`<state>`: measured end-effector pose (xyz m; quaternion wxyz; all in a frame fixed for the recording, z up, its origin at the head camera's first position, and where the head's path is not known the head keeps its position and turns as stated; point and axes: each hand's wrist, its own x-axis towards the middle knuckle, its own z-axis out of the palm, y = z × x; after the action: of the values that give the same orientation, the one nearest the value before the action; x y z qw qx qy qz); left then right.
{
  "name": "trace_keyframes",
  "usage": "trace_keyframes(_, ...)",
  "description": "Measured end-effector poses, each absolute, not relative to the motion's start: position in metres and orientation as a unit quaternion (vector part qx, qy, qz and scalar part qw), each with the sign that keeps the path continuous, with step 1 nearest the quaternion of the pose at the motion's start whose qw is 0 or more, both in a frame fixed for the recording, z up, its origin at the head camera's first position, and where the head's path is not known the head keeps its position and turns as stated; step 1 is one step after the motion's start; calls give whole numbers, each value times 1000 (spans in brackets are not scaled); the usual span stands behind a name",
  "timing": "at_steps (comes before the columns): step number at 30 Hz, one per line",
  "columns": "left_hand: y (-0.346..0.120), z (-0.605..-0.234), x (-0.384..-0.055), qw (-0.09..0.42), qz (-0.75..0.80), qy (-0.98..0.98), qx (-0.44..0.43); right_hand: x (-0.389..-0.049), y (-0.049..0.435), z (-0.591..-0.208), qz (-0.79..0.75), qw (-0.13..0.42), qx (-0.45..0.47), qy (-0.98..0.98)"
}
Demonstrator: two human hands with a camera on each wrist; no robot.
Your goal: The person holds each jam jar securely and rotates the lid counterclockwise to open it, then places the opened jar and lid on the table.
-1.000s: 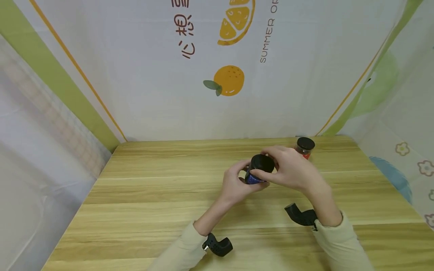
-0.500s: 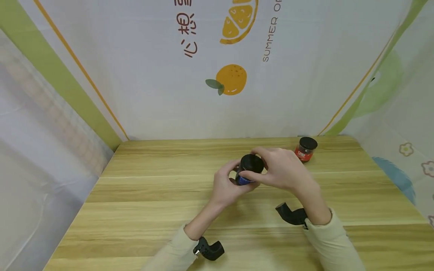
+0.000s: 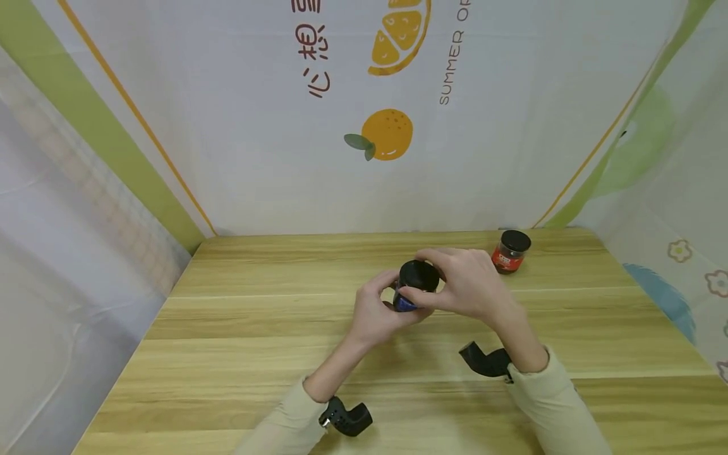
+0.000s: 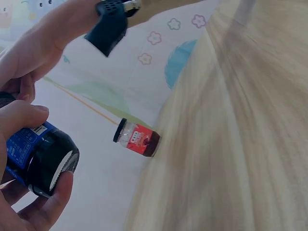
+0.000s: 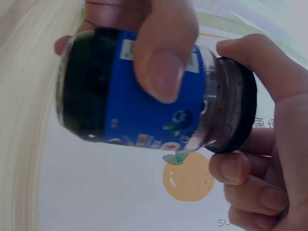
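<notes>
- The blue jar [image 5: 149, 118] is held, lid uppermost, clear of the table [image 3: 256, 316], presumably so that it can be reached well round by the fingers.
- In the head view, the left hand [image 3: 376, 316] is placed at 8 o'clock of the blue jar and wrapped round its body; turning of the body is thereby resisted, it would seem.
- The right hand [image 3: 467, 282] is placed at 3 o'clock and clamped on the lid [image 3: 419, 274], with thumb and fingers set on opposite sides of the rim, probably for an even twisting purchase.
- The lid is seen at the mouth of the blue jar; whether it is tight or loosened cannot be told.
- The red jar [image 3: 510, 254] is stood upright near the table's far edge, between 2 and 3 o'clock of the blue jar, and is touched by neither hand.
- Compared with one second earlier, the blue jar and both hands have been shifted towards 9 o'clock; the red jar, then partly covered by the right hand, is now exposed. Both grips appear unaltered.
</notes>
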<state>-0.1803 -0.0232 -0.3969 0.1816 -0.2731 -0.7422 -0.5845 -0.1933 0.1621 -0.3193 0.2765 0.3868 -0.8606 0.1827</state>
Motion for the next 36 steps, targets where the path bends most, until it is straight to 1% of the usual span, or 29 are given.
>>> trace_keyframes(4, -27, -394, -180, 156, -602, -735, -272, -196, 161, -321, 203, 291, 402, -844)
trace_keyframes(10, -31, -389, -180, 97, -633, -723, -259, -198, 160, -323, 229, 283, 412, -835)
trace_keyframes(13, -33, -387, -180, 77, -635, -725, -254, -198, 160, -324, 241, 279, 413, -832)
trace_keyframes(19, -37, -385, -181, 43, -638, -725, -255, -198, 160, -326, 262, 276, 421, -823)
trace_keyframes(27, -41, -383, -183, 7, -651, -705, -281, -198, 160, -328, 290, 276, 433, -807)
trace_keyframes(33, -44, -381, -183, -33, -653, -694, -302, -197, 162, -326, 322, 263, 452, -789)
trace_keyframes(36, -45, -379, -183, -40, -646, -696, -310, -195, 163, -324, 334, 255, 459, -783)
